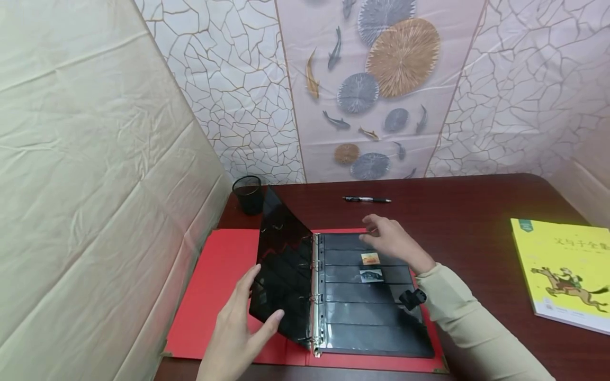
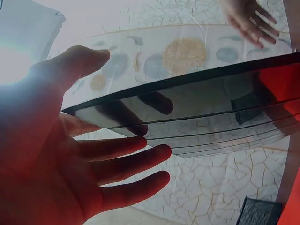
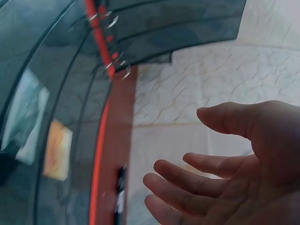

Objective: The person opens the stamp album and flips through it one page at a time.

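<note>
A red ring binder (image 1: pixel 209 296) lies spread on the table, filled with black pocket pages. One page (image 1: pixel 281 288) stands tilted up from the rings on the left. My left hand (image 1: pixel 235 328) is at its outer edge, fingers extended along the far face and thumb apart from the near face; the left wrist view shows the fingers straight. Flat on the right is another page (image 1: pixel 367 312), holding an orange stamp (image 1: pixel 370 259) and a dark stamp (image 1: pixel 371 275) in its strips. Above that page's top edge hovers my right hand (image 1: pixel 393 241), fingers loosely bent and holding nothing.
A black mesh pen cup (image 1: pixel 249 196) stands behind the raised page. Farther back lies a pen (image 1: pixel 367 199). On the right is a yellow book (image 1: pixel 562 270). Cloth-covered walls (image 1: pixel 109 185) border the dark red table (image 1: pixel 476 211) at left and back.
</note>
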A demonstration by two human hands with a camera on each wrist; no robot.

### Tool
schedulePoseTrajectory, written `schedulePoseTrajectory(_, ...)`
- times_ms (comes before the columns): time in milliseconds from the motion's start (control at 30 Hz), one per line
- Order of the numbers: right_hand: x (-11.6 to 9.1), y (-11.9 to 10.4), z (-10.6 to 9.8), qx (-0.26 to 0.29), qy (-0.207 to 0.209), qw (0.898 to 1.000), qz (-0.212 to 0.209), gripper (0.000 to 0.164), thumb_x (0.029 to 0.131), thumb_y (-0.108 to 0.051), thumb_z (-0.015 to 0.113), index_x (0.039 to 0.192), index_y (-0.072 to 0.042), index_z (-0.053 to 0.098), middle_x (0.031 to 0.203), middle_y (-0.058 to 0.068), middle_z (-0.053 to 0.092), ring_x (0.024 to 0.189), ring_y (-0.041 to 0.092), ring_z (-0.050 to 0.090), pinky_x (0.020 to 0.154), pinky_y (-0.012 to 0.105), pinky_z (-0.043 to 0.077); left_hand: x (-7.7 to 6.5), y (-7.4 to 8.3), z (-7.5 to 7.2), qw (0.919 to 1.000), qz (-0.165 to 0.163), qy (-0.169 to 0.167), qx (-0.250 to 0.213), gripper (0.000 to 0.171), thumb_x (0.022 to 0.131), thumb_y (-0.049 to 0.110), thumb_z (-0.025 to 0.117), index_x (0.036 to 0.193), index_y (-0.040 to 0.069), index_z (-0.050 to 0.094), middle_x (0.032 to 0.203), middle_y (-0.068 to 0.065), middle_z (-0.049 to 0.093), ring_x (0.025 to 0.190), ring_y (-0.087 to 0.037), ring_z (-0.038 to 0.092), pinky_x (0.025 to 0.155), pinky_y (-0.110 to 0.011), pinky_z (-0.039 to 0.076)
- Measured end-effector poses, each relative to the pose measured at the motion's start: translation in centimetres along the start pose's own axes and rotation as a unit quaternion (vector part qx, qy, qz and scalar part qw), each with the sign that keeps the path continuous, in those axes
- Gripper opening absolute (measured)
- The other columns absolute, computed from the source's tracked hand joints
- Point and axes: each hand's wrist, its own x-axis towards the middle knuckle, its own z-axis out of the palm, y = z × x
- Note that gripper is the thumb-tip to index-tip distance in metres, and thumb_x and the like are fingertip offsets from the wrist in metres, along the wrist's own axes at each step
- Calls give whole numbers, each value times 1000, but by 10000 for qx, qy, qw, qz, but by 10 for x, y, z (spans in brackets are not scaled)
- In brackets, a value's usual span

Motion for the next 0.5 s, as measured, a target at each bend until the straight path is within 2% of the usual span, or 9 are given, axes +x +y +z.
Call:
schedulePoseTrajectory(233,1,24,3,-345,-352,9983,296,58,97,-15,67,143,12,44,138,35,51,126,48,51,97,59,47,-4,-11,-4,9995,-165,258,89,82,85,22,83,153,13,38,144,-16,54,121,-40,59,87,-62,53)
schedulePoseTrajectory(500,5,48,13,-619,-514,9964,278,72,86,-10,79,142,16,42,142,37,46,128,48,48,104,64,39,-10,-26,-5,9979,-379,440,275,73,87,19,81,149,7,45,141,-18,56,120,-41,60,85,-61,53)
